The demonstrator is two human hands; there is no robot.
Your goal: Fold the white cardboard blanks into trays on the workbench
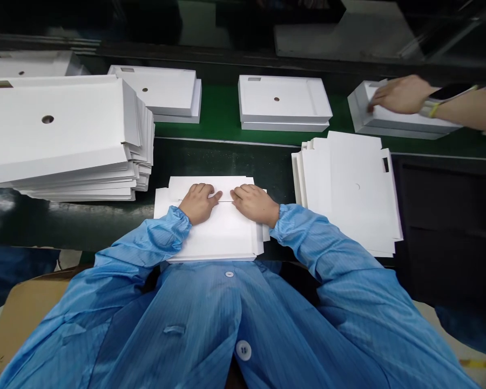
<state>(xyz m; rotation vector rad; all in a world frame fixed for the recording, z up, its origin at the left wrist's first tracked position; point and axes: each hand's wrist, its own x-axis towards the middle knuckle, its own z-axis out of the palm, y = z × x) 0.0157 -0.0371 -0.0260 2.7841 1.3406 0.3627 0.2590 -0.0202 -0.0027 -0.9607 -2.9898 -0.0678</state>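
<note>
Worker's left hand (199, 204) and right hand (254, 204) rest on a creased white cardboard blank (216, 235), fingers bent; whether either pinches it, I cannot tell. Blank lies on dark bench (218, 159), between stacked white trays (81, 138) and stacked flat blanks (350, 210).

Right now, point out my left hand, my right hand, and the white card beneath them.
Left hand (199, 204): head view, its back.
Right hand (254, 204): head view, its back.
White card (221, 233): head view, bare lower middle.
</note>
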